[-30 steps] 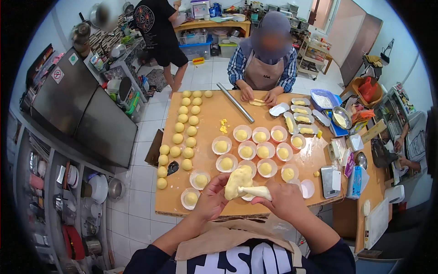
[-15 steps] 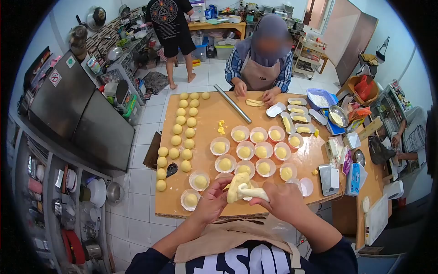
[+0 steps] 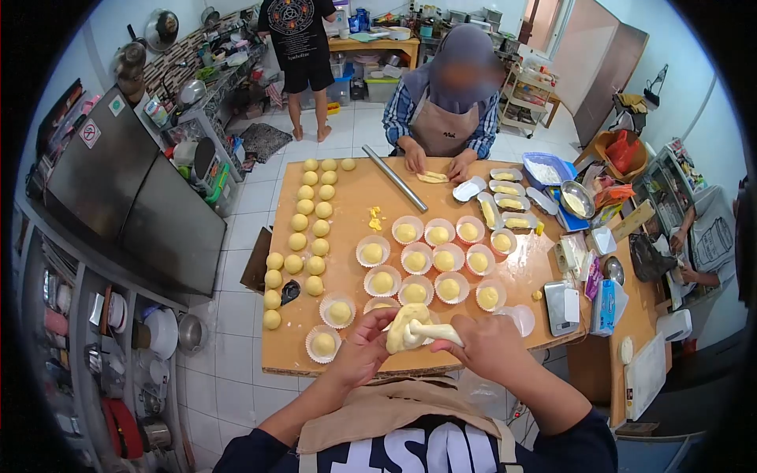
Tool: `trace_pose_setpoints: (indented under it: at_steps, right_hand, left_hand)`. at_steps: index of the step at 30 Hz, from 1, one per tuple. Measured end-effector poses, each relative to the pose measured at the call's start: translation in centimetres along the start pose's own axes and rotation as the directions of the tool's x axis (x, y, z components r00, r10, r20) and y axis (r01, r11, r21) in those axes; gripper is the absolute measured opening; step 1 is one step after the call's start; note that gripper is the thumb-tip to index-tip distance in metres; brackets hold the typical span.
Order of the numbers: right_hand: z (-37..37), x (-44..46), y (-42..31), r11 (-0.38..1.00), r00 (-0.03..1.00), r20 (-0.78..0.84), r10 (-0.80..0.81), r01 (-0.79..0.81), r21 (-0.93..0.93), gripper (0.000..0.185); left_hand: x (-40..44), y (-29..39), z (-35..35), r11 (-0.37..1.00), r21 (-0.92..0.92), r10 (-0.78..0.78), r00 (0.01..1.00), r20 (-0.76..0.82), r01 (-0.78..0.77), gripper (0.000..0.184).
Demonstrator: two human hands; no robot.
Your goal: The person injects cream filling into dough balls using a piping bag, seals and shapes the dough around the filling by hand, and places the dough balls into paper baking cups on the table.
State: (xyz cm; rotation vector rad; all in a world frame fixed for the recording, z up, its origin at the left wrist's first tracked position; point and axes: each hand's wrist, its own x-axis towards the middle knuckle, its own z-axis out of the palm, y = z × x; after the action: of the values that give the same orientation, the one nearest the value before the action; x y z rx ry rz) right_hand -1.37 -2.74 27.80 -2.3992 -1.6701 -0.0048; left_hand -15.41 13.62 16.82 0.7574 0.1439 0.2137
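Observation:
My left hand (image 3: 361, 347) cups a flattened piece of yellow dough (image 3: 404, 322) above the table's near edge. My right hand (image 3: 490, 345) grips a smooth whitish elongated thing (image 3: 441, 332), with its far end against white filling on the dough. Whether that is a spatula, a spoon or a piping bag I cannot make out. Beyond my hands are several dough balls in white paper cups, one of them a dough ball (image 3: 414, 293) just past my fingers. Left of my left hand sits another cupped dough ball (image 3: 323, 344).
Bare dough balls (image 3: 318, 247) line the table's (image 3: 347, 236) left side. A metal rolling pin (image 3: 396, 180) lies near the far edge. Across from me a co-worker (image 3: 445, 110) handles dough beside filled small tins (image 3: 512, 202). A scale (image 3: 561, 303) stands right; another person (image 3: 298, 59) stands behind.
My view has shifted slightly, moving the table a little left in it. The whitish thing still meets the dough, and both hands keep their holds.

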Motion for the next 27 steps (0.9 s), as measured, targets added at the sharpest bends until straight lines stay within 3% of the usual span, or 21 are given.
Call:
trace_pose_setpoints:
  at_steps: [3,8,11,14,27]
  right_hand:
    - [0.1,-0.1,-0.2,0.998,0.998,0.001,-0.066,0.066,0.023,0.047]
    - [-0.5,-0.2,-0.1,1.000,0.999,0.046,-0.012,0.012,-0.008,0.047]
    - [-0.8,0.0,-0.2,1.000,0.999,0.038,-0.013,0.013,-0.005,0.047]
    - [-0.8,0.3,-0.2,1.000,0.998,0.052,-0.028,0.028,0.010,0.048]
    - [0.4,-1.4,2.3,0.998,0.987,0.161,-0.022,0.012,0.059,0.049]
  left_hand:
    - [-0.1,0.3,0.5,1.000,-0.017,0.001,1.000,-0.019,-0.002,0.038]
    - [0.0,0.2,0.2,0.990,-0.142,0.001,0.999,0.048,0.006,0.038]
    - [0.1,0.1,0.1,0.995,-0.099,0.020,0.997,0.075,-0.013,0.039]
    - [0.2,-0.2,0.2,0.995,-0.098,-0.022,1.000,-0.004,0.022,0.039]
    - [1.3,-2.6,0.8,0.946,-0.273,-0.148,0.982,0.115,0.174,0.039]
